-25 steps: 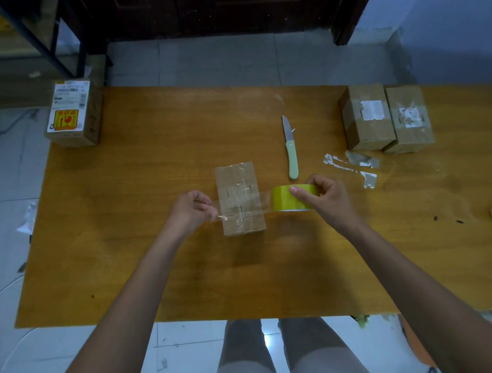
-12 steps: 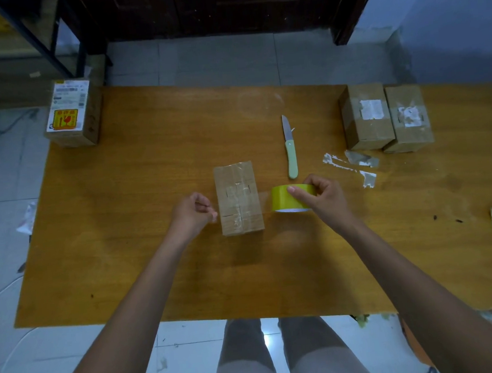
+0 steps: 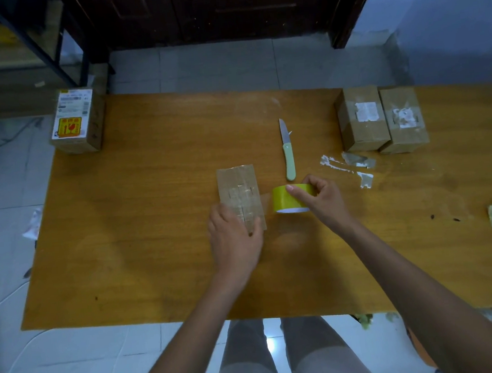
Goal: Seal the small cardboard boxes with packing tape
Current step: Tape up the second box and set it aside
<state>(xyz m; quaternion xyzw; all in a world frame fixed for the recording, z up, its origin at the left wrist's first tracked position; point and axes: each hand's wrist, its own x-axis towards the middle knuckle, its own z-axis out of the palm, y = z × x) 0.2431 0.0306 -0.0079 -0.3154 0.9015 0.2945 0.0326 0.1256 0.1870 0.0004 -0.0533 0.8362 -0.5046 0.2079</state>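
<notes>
Cardboard box [image 3: 236,187] under left hand [image 3: 234,241], beside right hand [image 3: 323,200] gripping tape roll [image 3: 286,202].

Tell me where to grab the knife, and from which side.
Take the knife by its pale green handle, probably best pinched from above across its width. It lies flat on the table, blade pointing away and handle end toward the person, just beyond the tape roll in the right hand. Coming from the near side keeps fingers off the blade.
</notes>
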